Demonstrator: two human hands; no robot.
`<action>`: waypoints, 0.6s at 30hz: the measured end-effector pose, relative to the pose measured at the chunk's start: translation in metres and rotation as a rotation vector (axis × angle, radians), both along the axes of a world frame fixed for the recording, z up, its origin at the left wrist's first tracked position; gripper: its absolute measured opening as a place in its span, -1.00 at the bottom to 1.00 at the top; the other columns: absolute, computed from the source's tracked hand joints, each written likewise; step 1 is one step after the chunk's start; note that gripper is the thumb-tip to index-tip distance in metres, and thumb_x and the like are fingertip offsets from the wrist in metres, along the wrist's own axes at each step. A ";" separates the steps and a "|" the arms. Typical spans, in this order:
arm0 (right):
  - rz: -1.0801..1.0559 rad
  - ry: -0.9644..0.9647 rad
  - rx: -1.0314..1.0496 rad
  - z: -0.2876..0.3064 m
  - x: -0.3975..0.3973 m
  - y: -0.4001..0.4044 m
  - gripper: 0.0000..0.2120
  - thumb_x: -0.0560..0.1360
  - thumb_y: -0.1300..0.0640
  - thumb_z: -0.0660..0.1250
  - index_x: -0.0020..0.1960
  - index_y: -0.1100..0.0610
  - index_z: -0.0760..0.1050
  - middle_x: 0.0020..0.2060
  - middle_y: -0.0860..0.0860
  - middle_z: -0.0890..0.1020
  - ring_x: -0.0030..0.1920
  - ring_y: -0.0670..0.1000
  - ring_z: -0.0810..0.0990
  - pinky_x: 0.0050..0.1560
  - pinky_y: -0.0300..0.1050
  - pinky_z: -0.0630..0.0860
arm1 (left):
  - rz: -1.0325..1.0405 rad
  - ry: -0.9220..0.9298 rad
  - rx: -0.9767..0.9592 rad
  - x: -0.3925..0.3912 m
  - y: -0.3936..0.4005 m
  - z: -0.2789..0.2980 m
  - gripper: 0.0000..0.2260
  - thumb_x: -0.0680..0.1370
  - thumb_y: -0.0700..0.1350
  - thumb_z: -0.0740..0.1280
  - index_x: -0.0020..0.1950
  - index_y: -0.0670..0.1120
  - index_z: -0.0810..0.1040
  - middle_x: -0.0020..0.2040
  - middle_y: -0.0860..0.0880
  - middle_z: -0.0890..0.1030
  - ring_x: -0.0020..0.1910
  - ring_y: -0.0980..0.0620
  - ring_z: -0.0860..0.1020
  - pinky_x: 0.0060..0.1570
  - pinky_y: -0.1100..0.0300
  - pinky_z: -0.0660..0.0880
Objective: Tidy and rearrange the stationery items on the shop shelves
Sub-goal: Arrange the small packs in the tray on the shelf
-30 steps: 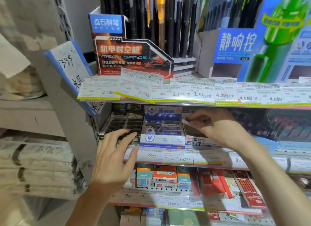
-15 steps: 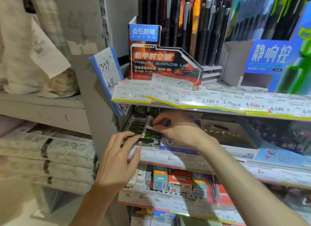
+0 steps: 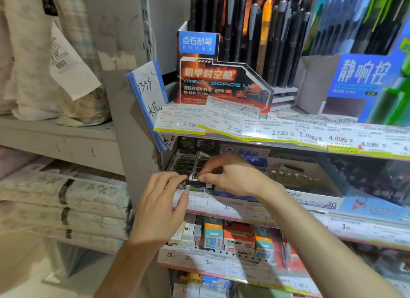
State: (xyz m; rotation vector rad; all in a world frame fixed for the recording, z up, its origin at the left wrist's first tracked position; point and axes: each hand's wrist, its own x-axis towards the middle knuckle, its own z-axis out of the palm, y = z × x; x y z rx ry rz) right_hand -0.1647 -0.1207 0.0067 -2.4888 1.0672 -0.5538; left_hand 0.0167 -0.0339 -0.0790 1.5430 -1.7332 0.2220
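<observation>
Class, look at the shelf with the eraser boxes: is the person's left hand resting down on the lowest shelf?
No: the left hand is raised at the leftmost eraser box, its fingers beside the right hand.

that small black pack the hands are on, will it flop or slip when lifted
Probably stiff: the pack stays flat pinched between the right hand and left hand. Likely light, since fingertips alone manage it. Its glossy wrap may be slightly slippery.

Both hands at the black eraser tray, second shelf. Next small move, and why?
Probably seat the small black packet down into the front row of the display tray. The right hand pinches it at the tray's front edge, the left hand touches its other end, and it sits above the packed rows, not level with them.
</observation>
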 end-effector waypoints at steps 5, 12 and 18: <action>0.016 -0.005 -0.022 -0.003 -0.005 0.006 -0.81 0.56 0.02 0.38 0.04 0.08 0.71 -0.01 -0.07 0.70 -0.05 -0.08 0.64 0.03 -0.12 0.58 | -0.003 -0.001 -0.009 -0.002 -0.001 -0.002 -0.62 0.58 0.05 0.17 0.28 -0.10 0.55 0.20 0.02 0.53 0.26 0.04 0.40 0.26 0.14 0.35; 0.035 0.066 -0.069 -0.002 -0.007 0.010 -0.74 0.58 -0.03 0.34 0.19 0.03 0.66 0.13 -0.08 0.67 0.07 -0.07 0.63 0.14 -0.07 0.57 | 0.029 0.013 -0.034 -0.007 -0.004 -0.003 -0.62 0.57 0.05 0.18 0.25 -0.12 0.56 0.16 -0.01 0.54 0.22 0.00 0.41 0.22 0.15 0.34; -0.088 0.008 -0.071 0.010 -0.036 0.006 -0.67 0.59 -0.02 0.30 0.34 -0.08 0.52 0.20 -0.09 0.61 0.16 -0.05 0.58 0.20 -0.06 0.53 | 0.058 0.022 -0.028 -0.010 -0.005 -0.004 -0.63 0.56 0.06 0.18 0.25 -0.10 0.55 0.15 0.01 0.51 0.22 0.02 0.39 0.21 0.12 0.36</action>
